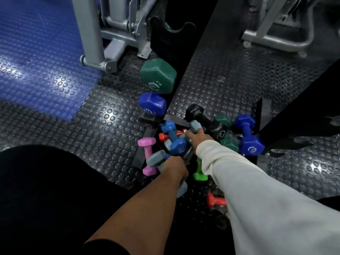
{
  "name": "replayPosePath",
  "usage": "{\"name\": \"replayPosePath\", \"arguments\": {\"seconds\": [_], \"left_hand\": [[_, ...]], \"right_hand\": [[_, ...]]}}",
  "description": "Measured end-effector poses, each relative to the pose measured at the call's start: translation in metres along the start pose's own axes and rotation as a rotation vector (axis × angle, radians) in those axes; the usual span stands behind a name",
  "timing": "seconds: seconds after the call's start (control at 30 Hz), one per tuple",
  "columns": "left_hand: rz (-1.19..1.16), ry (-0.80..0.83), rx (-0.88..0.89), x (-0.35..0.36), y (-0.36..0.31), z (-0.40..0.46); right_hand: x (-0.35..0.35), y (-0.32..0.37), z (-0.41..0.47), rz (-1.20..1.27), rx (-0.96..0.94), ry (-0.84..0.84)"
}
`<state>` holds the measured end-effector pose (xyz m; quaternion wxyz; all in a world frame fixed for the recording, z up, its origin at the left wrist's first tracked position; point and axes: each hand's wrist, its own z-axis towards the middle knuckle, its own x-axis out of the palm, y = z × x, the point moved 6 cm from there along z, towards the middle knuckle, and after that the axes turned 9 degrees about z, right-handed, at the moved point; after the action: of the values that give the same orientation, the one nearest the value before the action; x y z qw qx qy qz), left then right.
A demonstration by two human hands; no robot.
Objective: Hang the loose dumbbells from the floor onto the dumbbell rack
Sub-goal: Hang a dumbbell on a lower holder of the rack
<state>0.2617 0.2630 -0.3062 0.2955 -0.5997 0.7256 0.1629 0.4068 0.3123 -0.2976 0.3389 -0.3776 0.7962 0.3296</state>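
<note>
1. Head view: two dumbbells are seen already seated on the dumbbell rack [185, 57], the green dumbbell [158, 76] and, just below it, the dark blue dumbbell [152, 103].
2. Most of the work is judged still undone: a pile lies on the studded floor [103, 126] at the rack's foot, among it a pink dumbbell [147, 156] and a black dumbbell [204, 120].
3. A grey-blue dumbbell [154, 160] is gripped by the left hand [174, 167], fingers curled round its handle.
4. A second grey dumbbell [195, 126] is apparently clasped by the right hand [197, 137], though the fingers are partly hidden.
5. Empty notches are seen higher on the rack; room is hemmed by grey machine frames [110, 43] behind.
</note>
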Motion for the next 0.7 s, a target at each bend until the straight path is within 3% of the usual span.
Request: {"name": "replayPosePath", "arguments": {"seconds": [0.1,0.2,0.4,0.7], "left_hand": [[0.152,-0.076,0.005,0.003,-0.006,0.003],[0.159,-0.061,-0.019,0.008,-0.008,0.008],[0.027,-0.027,-0.057,0.009,-0.002,0.013],[-0.288,-0.005,-0.05,0.007,0.003,-0.001]], "right_hand": [[0.001,0.003,0.001,-0.022,0.03,0.003],[-0.001,0.01,-0.01,-0.161,-0.034,0.068],[-0.022,0.016,-0.033,-0.363,-0.094,0.106],[-0.059,0.009,-0.074,-0.321,-0.046,0.065]]}}
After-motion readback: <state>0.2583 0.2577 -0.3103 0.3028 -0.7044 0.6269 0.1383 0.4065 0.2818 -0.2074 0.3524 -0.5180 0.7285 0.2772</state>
